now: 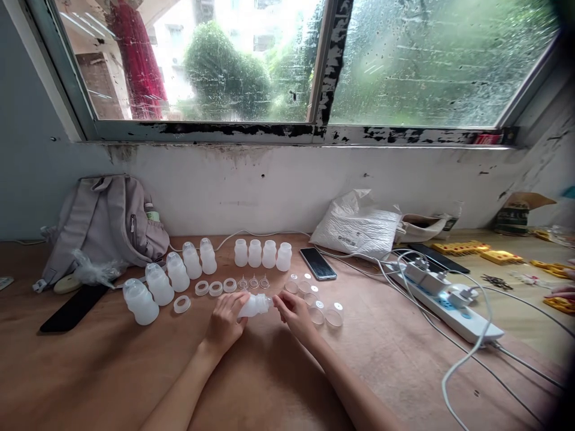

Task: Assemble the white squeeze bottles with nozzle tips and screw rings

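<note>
My left hand (pixel 226 320) is wrapped round a small frosted baby bottle (pixel 252 306), which lies tilted on its side with its mouth toward the right. A clear nipple (pixel 266 302) sits at that mouth. The fingers of my right hand (pixel 293 311) are pinched together at the nipple's tip. Just beyond the bottle are several loose nipples (pixel 253 281) and white collar rings (pixel 216 288). Clear caps (pixel 335 315) stand in a cluster beside my right hand.
Frosted bottles (pixel 158 284) stand in a slanted row at left; more bottles (pixel 254 254) stand behind. A phone (pixel 318 263), silvery bag (pixel 359 224), power strip (pixel 444 305) with loose cables, and backpack (pixel 108 221) surround the work area. Another person's hand (pixel 563 291) shows at the right edge.
</note>
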Demonstrator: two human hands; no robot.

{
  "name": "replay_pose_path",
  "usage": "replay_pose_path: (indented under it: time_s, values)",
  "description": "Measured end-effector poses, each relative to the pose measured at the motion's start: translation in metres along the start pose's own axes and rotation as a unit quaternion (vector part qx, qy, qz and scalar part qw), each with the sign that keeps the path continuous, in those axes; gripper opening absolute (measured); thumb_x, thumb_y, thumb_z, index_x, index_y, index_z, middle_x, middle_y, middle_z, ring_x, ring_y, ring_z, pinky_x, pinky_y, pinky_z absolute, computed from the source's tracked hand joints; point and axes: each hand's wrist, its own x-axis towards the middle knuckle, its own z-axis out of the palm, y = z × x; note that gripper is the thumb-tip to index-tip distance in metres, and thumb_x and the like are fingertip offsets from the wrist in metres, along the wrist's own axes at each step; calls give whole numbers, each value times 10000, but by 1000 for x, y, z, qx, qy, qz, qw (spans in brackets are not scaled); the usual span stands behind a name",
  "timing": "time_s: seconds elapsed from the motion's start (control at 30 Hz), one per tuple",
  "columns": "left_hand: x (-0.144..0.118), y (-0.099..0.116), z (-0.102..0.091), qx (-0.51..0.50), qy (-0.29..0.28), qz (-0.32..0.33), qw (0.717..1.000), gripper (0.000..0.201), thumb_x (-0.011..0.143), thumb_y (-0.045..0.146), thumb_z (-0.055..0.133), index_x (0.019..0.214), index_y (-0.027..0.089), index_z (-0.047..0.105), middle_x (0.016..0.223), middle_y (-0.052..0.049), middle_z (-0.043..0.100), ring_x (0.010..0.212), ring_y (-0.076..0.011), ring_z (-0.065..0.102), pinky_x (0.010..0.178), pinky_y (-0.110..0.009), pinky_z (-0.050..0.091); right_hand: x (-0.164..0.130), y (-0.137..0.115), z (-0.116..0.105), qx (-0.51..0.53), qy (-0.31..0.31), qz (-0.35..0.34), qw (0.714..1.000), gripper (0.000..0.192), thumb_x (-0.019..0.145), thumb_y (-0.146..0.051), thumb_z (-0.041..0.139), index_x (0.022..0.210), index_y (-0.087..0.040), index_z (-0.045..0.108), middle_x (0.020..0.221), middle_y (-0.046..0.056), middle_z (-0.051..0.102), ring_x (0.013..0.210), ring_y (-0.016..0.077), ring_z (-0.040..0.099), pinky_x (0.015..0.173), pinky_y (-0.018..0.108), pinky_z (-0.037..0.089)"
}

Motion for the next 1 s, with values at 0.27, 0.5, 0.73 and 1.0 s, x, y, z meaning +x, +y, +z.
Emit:
replay_pose_path:
  time_s: [0.27, 0.5, 0.73, 1.0]
  values:
    - [0, 1, 0, -12, -16, 28, 999, 494, 656, 64, 463, 1123, 226, 471, 1037, -60, 591, 959, -222, 532, 857, -382, 403, 0, -2, 3, -29, -12, 24, 999, 522, 801, -513, 396, 401, -182, 346, 385, -26, 345, 384, 84, 330, 413, 230, 241]
    - [-1, -2, 1, -26, -22, 1, 999, 489, 658, 95, 497, 1130, 220, 476, 1050, -56, 591, 960, -220, 531, 848, -362, 410, -1, -4, 0, 25, -40, 16, 999, 277, 776, -432, 490, 634, -202, 430, 515, -41, 445, 431, 90, 374, 410, 207, 277]
    - [0, 1, -4, -91, -54, -15, 994, 465, 674, 152, 527, 1132, 222, 493, 1052, -64, 597, 968, -230, 535, 853, -368, 411, -1, -6, 0, 42, -44, 21, 998, 359, 777, -446, 490, 547, -200, 368, 458, -56, 362, 422, 88, 325, 413, 217, 257]
    - [12, 22, -15, -475, -232, -245, 813, 382, 726, 393, 524, 1016, 143, 524, 864, -63, 613, 690, -185, 587, 606, -290, 467, -4, -29, -5, 263, -124, 75, 954, 426, 683, -405, 630, 1063, -238, 532, 975, 52, 581, 902, 201, 524, 768, 321, 414]
